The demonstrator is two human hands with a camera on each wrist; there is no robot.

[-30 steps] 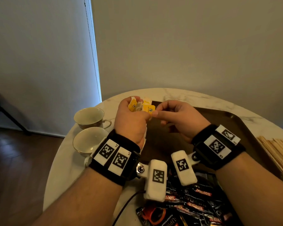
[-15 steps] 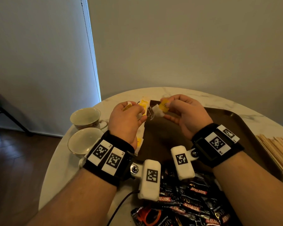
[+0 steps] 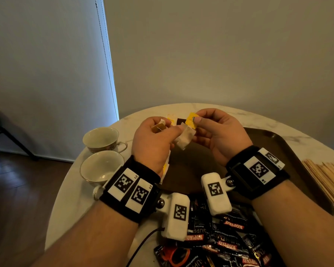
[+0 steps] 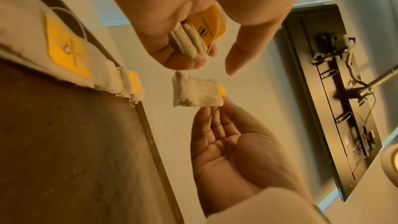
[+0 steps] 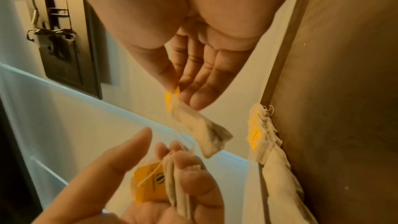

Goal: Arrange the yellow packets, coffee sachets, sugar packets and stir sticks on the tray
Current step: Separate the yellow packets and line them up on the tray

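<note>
The yellow packets are tea bags with yellow tags. My left hand (image 3: 167, 128) grips a small bundle of them (image 4: 200, 35), fingers curled round it, thumb held off. My right hand (image 3: 197, 121) pinches one bag's yellow tag (image 3: 191, 120), so that bag (image 3: 185, 138) hangs between the hands above the brown tray (image 3: 278, 149). A row of tea bags (image 4: 129, 84) lies along the tray's left edge. Black coffee sachets (image 3: 220, 243) are heaped at the table's near edge. Wooden stir sticks (image 3: 328, 180) lie right of the tray.
Two empty teacups (image 3: 100, 139) (image 3: 100, 166) stand left of the tray on the round marble table (image 3: 229, 112). A black cable (image 3: 143, 241) runs off the near edge. A wall stands behind the table.
My right hand has drawn one tea bag out of the left hand's bundle and lifted it by its tag. Both hands have risen slightly and moved a little apart.
</note>
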